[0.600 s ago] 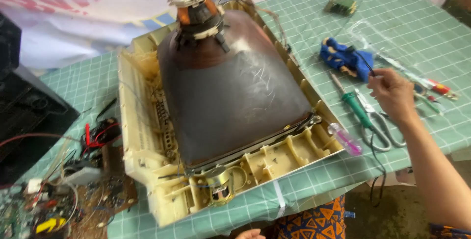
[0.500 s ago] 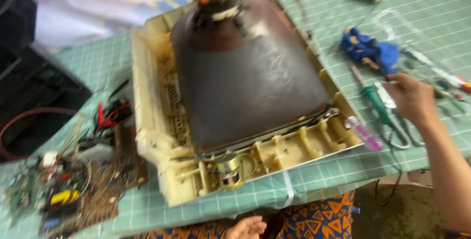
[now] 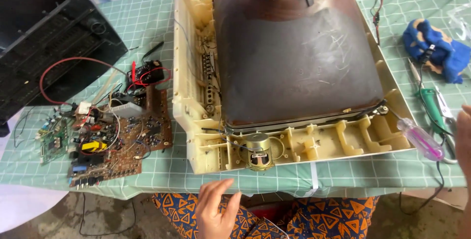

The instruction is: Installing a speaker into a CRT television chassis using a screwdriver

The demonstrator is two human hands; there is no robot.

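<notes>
The left hand (image 3: 216, 209) hung open and empty below the counter (image 3: 147, 23) edge, just under the speaker (image 3: 259, 151) in the cream frame (image 3: 189, 87) that held the face-down tube (image 3: 299, 67). The right hand (image 3: 463, 136) showed only at the picture's edge, beside the purple screwdriver (image 3: 421, 139) and green one (image 3: 431, 104); its grip I could not tell. The frame overhung the near edge slightly, so a careless tug there might have slid the heavy tube off, or snagged loose wires by the circuit board (image 3: 117, 141).
</notes>
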